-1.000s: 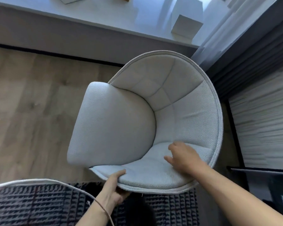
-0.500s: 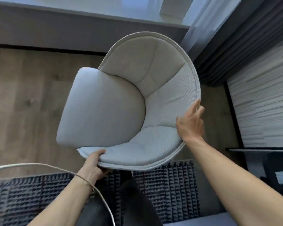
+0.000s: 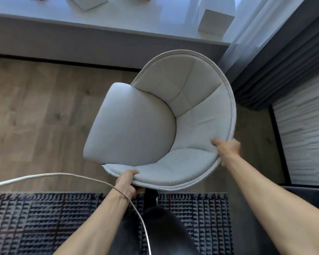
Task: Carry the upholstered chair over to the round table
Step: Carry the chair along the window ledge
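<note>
The upholstered chair [image 3: 145, 124] is light grey, with a curved padded back and a rounded seat cushion, seen from above in the middle of the view. My left hand [image 3: 127, 183] grips the near rim of its backrest, thumb on top of the padding. My right hand [image 3: 226, 150] is closed over the right rim of the backrest, thumb inside on the fabric. The chair's legs are hidden beneath the seat. No round table is in view.
A long pale ledge [image 3: 118, 21] with white boxes [image 3: 215, 23] runs along the far side. Curtains [image 3: 276, 52] hang at the right. A dark patterned rug [image 3: 44, 221] lies near my feet on wood flooring [image 3: 35, 116]. A white cable [image 3: 63, 174] crosses my left forearm.
My right hand moved from resting open against the inner backrest to gripping its right rim. The chair has shifted right and down in the view. My left hand kept its hold.
</note>
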The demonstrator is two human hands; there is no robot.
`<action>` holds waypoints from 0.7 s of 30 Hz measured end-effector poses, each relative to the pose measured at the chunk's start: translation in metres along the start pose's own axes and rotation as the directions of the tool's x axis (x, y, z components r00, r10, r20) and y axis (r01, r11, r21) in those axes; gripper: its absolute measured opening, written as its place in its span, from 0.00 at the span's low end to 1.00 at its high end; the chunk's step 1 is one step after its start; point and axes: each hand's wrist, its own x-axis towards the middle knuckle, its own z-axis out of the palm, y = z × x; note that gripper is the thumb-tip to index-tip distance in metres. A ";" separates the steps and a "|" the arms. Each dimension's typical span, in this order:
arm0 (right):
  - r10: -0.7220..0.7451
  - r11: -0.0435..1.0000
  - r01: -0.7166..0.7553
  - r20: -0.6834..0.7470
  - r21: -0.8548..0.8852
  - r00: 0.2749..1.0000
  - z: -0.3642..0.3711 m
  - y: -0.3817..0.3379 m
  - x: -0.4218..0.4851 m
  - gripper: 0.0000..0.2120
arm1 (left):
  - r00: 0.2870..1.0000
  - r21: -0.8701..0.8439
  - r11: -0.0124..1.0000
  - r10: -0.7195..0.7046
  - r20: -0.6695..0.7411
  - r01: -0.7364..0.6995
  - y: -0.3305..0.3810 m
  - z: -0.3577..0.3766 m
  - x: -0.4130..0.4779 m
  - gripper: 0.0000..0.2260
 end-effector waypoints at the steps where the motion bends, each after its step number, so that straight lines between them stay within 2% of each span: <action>1: -0.028 1.000 0.028 -0.001 0.003 1.000 -0.002 0.000 -0.003 0.21 | 1.000 0.000 1.000 0.013 0.003 -0.013 0.000 -0.001 0.001 0.19; 10: -0.137 0.990 0.137 0.001 0.040 0.991 0.010 0.004 -0.004 0.12 | 0.995 -0.125 0.988 0.083 -0.060 -0.090 0.008 -0.016 0.029 0.30; 15: -0.189 0.981 0.188 0.027 0.042 0.982 0.033 -0.006 -0.005 0.06 | 0.988 -0.109 0.985 0.120 -0.099 -0.130 0.041 -0.019 -0.001 0.15; 21: -0.210 0.977 0.209 0.054 0.039 0.976 0.079 -0.023 -0.020 0.04 | 0.973 -0.145 0.969 0.179 -0.143 -0.199 0.084 -0.045 -0.011 0.10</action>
